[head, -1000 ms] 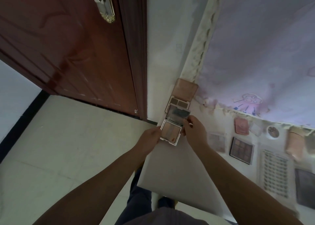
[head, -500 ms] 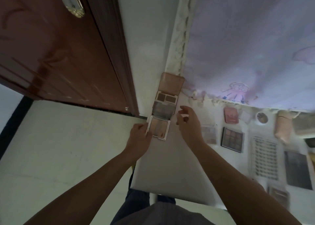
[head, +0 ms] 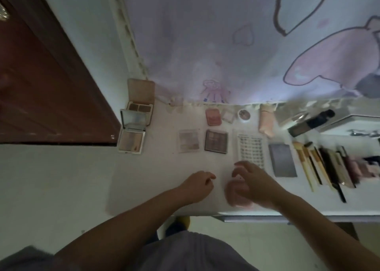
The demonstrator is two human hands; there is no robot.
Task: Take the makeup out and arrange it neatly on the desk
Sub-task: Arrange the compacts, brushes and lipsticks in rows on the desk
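Makeup lies spread over the white desk. At the left edge sit an open mirror compact and, behind it, an open brow palette. Further right are a clear palette, a dark eyeshadow palette, a lash tray and a grey case. My left hand rests loosely curled near the front edge, holding nothing. My right hand hovers with fingers bent over a blurred pink round item; whether it grips the item is unclear.
Along the back stand a pink blush, a round jar and a pink tube. Brushes and pencils lie in a row at the right. A dark door is left; a printed cloth hangs behind.
Both hands have let go of the mirror compact, which now lies open at the desk's left edge, and have moved right to the front middle. The view has swung right.
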